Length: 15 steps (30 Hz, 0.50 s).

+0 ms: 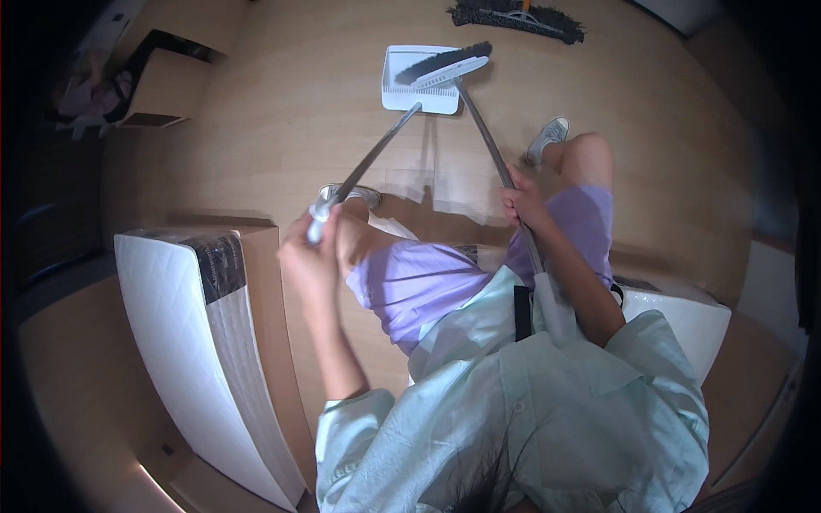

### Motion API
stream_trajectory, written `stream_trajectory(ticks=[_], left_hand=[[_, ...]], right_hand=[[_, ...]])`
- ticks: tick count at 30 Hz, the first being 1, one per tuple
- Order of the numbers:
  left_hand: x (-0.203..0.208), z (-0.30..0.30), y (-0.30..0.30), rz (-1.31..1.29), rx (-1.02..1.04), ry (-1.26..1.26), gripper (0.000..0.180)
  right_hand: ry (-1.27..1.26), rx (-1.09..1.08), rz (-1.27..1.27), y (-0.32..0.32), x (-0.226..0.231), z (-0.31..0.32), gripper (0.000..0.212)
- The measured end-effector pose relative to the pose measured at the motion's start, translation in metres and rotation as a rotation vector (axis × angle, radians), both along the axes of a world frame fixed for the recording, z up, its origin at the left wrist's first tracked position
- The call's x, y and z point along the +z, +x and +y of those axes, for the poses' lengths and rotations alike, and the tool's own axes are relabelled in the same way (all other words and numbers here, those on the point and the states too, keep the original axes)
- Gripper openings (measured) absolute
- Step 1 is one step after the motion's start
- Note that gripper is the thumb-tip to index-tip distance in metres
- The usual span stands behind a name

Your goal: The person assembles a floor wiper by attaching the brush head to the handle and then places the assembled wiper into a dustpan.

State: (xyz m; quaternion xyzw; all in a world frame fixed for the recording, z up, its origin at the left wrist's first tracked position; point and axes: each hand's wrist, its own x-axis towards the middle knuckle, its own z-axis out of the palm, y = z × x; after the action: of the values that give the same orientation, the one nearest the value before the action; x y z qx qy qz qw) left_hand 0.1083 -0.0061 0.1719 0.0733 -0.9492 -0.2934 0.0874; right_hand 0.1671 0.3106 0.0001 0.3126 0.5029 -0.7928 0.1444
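Observation:
My left hand (311, 256) is closed around the white grip at the top of a long-handled dustpan (402, 98). Its white pan lies on the floor ahead of me, and the grey handle slants down to it. Lower on the right, my right hand (523, 198) wraps round the grey handle of a broom (453, 73). The broom's upper handle runs back beside my body. Its white head with dark bristles rests over the right part of the pan, tilted across the opening. Whether anything lies in the pan I cannot tell.
A wide dark mop head (517, 19) lies on the floor at the far edge. Mattresses in plastic stand on both sides, a left one (180, 342) and a right one (676, 321). At the far left is a wooden cabinet (167, 90), with a person partly visible beside it.

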Motion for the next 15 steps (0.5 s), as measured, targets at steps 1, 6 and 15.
stream_trajectory(ticks=[1, 6, 15], left_hand=[[-0.004, 0.017, 0.005, 0.006, -0.004, -0.047, 0.043], [-0.022, 0.077, 0.014, 0.160, -0.129, -0.125, 0.041], [-0.037, 0.044, 0.022, 0.307, -0.134, -0.268, 0.047]], right_hand=[[0.010, -0.001, 0.007, -0.004, 0.003, 0.000, 0.066], [-0.682, -0.306, 0.029, -0.024, -0.034, 0.036, 0.070], [0.213, 0.037, 0.142, -0.018, -0.013, 0.070, 0.079]])
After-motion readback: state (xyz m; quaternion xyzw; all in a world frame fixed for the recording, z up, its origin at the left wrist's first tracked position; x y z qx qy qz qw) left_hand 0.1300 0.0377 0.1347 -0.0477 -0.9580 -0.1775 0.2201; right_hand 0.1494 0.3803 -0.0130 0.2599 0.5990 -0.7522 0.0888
